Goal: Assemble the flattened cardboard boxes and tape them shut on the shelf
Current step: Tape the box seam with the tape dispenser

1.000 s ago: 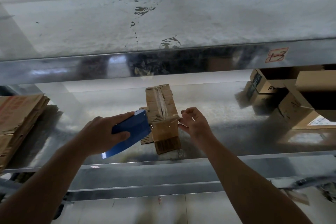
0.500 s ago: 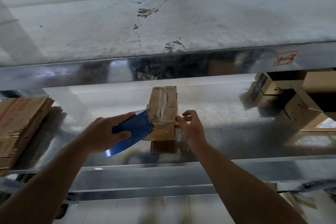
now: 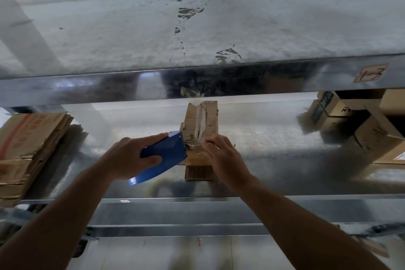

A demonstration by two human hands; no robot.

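The taping step is in hand. The small box (image 3: 211,120) stands on the metal shelf (image 3: 274,138). The left hand (image 3: 129,158) grips the blue tape dispenser (image 3: 164,155) against the box's side, and the right hand (image 3: 223,155) pinches the tape (image 3: 200,125) on top. Next, I judge, comes pressing the strip flat and tearing it. The open boxes (image 3: 350,116) at right are dark inside; I cannot tell their contents.

Right hand (image 3: 221,158) shifted from the box's (image 3: 201,120) right side onto its top, fingertips now beside the tape dispenser (image 3: 164,153).
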